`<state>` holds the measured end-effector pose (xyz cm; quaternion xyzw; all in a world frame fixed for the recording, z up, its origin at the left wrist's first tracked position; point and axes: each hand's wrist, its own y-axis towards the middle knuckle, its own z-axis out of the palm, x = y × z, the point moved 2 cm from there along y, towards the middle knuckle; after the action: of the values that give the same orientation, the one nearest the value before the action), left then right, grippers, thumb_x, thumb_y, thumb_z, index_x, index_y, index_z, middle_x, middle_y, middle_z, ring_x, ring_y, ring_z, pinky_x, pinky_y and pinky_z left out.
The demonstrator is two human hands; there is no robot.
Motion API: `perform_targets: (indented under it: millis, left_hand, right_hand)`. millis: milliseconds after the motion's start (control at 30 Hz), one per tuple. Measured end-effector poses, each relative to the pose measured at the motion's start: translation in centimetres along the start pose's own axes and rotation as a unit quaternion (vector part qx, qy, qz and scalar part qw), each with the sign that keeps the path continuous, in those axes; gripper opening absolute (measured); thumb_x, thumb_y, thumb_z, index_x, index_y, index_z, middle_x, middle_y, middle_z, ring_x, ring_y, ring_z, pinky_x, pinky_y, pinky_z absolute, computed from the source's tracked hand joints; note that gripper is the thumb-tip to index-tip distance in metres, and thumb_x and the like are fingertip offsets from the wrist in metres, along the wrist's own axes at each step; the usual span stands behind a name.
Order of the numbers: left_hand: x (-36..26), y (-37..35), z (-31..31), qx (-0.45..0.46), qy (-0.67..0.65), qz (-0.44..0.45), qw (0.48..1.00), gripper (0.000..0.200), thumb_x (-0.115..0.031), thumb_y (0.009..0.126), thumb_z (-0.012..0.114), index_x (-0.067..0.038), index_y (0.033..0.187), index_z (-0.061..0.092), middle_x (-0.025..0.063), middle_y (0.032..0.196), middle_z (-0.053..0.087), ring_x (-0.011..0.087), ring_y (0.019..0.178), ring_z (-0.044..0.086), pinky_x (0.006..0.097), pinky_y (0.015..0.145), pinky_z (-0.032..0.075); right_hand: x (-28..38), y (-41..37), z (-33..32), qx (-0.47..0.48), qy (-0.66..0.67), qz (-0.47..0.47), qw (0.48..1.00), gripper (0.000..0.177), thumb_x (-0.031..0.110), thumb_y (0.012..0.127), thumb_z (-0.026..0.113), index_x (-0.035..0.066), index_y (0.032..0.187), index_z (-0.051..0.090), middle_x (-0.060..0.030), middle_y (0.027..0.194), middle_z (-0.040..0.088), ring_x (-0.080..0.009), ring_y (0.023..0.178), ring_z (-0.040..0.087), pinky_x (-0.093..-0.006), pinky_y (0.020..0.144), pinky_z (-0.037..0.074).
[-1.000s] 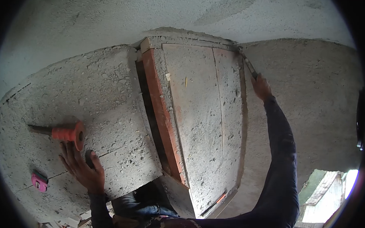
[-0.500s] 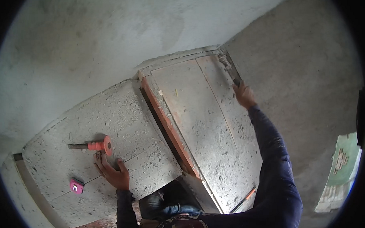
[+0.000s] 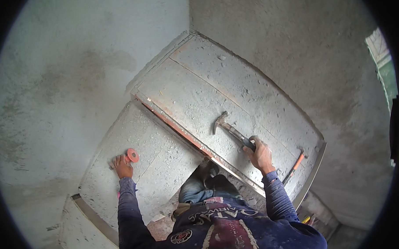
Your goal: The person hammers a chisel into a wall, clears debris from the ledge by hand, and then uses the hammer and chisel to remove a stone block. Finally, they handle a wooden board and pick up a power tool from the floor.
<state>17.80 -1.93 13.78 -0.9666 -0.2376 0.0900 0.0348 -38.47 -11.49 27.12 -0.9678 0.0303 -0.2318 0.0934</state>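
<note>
My right hand (image 3: pixel 261 156) is wrapped round the dark grip of a claw hammer (image 3: pixel 232 131), whose metal head points up and left over the right-hand slab (image 3: pixel 196 96). On the left-hand slab (image 3: pixel 158 167), my left hand (image 3: pixel 122 166) is closed round the chisel with a round red hand guard (image 3: pixel 132 155). Only the guard end of the chisel shows; its shaft is hidden by the hand. A sliver of the pink tape measure (image 3: pixel 118 195) shows beside my left sleeve.
A reddish edge strip (image 3: pixel 181 132) and a dark gap run between the two dusty slabs. An orange-handled tool (image 3: pixel 296 165) lies near the right edge. Bare plaster walls (image 3: pixel 264 43) rise behind. Loose grit is scattered over both slabs.
The view has swung right. My right hand has brought the hammer from the far corner back toward the middle of the right slab. My left hand, open before, has taken hold of the chisel.
</note>
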Motion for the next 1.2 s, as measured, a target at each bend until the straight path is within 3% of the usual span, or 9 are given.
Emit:
perform_targets:
  millis: [233, 367, 400, 567, 667, 867, 967, 1000, 1200]
  left_hand:
    - [-9.3, 4.3, -6.8, -0.099, -0.176, 0.269, 0.942, 0.039, -0.002, 0.071, 0.066, 0.004, 0.108, 0.056, 0.0228, 0.109, 0.057, 0.0452, 0.105, 0.053, 0.0546, 0.102, 0.039]
    - [-23.2, 7.1, -14.2, -0.131, -0.298, 0.483, 0.813, 0.028, -0.01, 0.067, 0.074, -0.002, 0.091, 0.061, 0.016, 0.086, 0.059, 0.0388, 0.089, 0.057, 0.0483, 0.083, 0.045]
    - [-26.5, 8.1, -14.8, -0.124, -0.291, 0.512, 0.799, 0.025, -0.011, 0.067, 0.074, -0.004, 0.086, 0.06, 0.0138, 0.082, 0.058, 0.0366, 0.084, 0.056, 0.0467, 0.078, 0.044]
    - [-42.1, 12.1, -11.2, -0.066, -0.268, 0.684, 0.676, 0.02, -0.011, 0.063, 0.076, -0.008, 0.079, 0.064, 0.0071, 0.076, 0.059, 0.029, 0.076, 0.056, 0.0421, 0.072, 0.044]
    - [-50.6, 13.5, -6.4, -0.037, -0.221, 0.736, 0.639, 0.019, -0.016, 0.062, 0.079, -0.01, 0.077, 0.067, 0.0066, 0.075, 0.061, 0.0271, 0.079, 0.058, 0.0419, 0.074, 0.045]
    - [-61.6, 17.9, 1.2, -0.015, -0.212, 0.772, 0.599, 0.027, -0.021, 0.06, 0.084, -0.011, 0.079, 0.069, 0.0049, 0.079, 0.065, 0.0256, 0.087, 0.062, 0.0435, 0.083, 0.047]
    - [-63.8, 19.3, 1.8, 0.012, -0.146, 0.77, 0.621, 0.034, -0.032, 0.063, 0.086, -0.015, 0.09, 0.073, 0.0038, 0.087, 0.07, 0.0247, 0.096, 0.062, 0.0428, 0.097, 0.047]
    - [-64.0, 19.6, 2.2, 0.006, -0.185, 0.778, 0.6, 0.036, -0.023, 0.061, 0.086, -0.012, 0.091, 0.068, 0.0029, 0.089, 0.064, 0.0261, 0.091, 0.061, 0.0447, 0.086, 0.047]
    - [-63.8, 19.1, 3.6, -0.104, -0.214, 0.766, 0.597, 0.044, -0.026, 0.064, 0.086, -0.016, 0.103, 0.067, -0.001, 0.099, 0.061, 0.0204, 0.099, 0.057, 0.0421, 0.092, 0.043]
  right_hand:
    - [-0.1, -4.9, 0.4, 0.062, 0.055, 0.102, 0.991, 0.037, 0.018, 0.081, 0.068, 0.0, 0.112, 0.057, -0.026, 0.099, 0.066, -0.0442, 0.09, 0.064, -0.0506, 0.079, 0.05]
    - [1.9, -4.4, 2.1, 0.018, 0.246, 0.12, 0.962, 0.042, 0.024, 0.084, 0.07, -0.003, 0.114, 0.056, -0.0139, 0.072, 0.062, -0.0225, 0.065, 0.064, -0.038, 0.063, 0.05]
    - [1.6, -4.0, 3.9, -0.005, 0.357, 0.131, 0.925, 0.044, 0.027, 0.09, 0.068, -0.002, 0.119, 0.052, -0.003, 0.063, 0.054, -0.0106, 0.054, 0.054, -0.0285, 0.05, 0.045]
    - [5.6, -1.8, 3.4, -0.051, 0.58, 0.198, 0.789, 0.03, 0.022, 0.096, 0.06, 0.003, 0.116, 0.048, 0.0025, 0.062, 0.047, -0.0059, 0.047, 0.044, -0.0221, 0.039, 0.036]
    - [4.5, 0.3, 2.8, -0.142, 0.619, 0.229, 0.738, 0.008, 0.012, 0.095, 0.052, 0.009, 0.098, 0.045, 0.0004, 0.067, 0.048, -0.0077, 0.047, 0.045, -0.0232, 0.039, 0.039]
    - [2.0, 3.8, 0.1, -0.23, 0.646, 0.237, 0.688, 0.016, 0.024, 0.099, 0.052, 0.012, 0.094, 0.042, 0.0047, 0.065, 0.038, -0.0023, 0.046, 0.035, -0.0189, 0.035, 0.03]
    - [0.6, 4.7, -1.4, -0.26, 0.656, 0.23, 0.671, 0.021, 0.03, 0.1, 0.053, 0.01, 0.101, 0.046, 0.0047, 0.065, 0.037, -0.0019, 0.044, 0.034, -0.0191, 0.034, 0.03]
    - [0.3, 5.0, -1.7, -0.281, 0.649, 0.225, 0.67, 0.023, 0.031, 0.1, 0.052, 0.009, 0.106, 0.047, 0.0044, 0.065, 0.037, -0.002, 0.043, 0.033, -0.0191, 0.033, 0.029]
    - [0.5, 6.9, -2.8, -0.382, 0.666, 0.172, 0.617, 0.03, 0.031, 0.102, 0.048, 0.006, 0.118, 0.047, 0.0018, 0.068, 0.039, -0.0035, 0.046, 0.036, -0.0198, 0.037, 0.032]
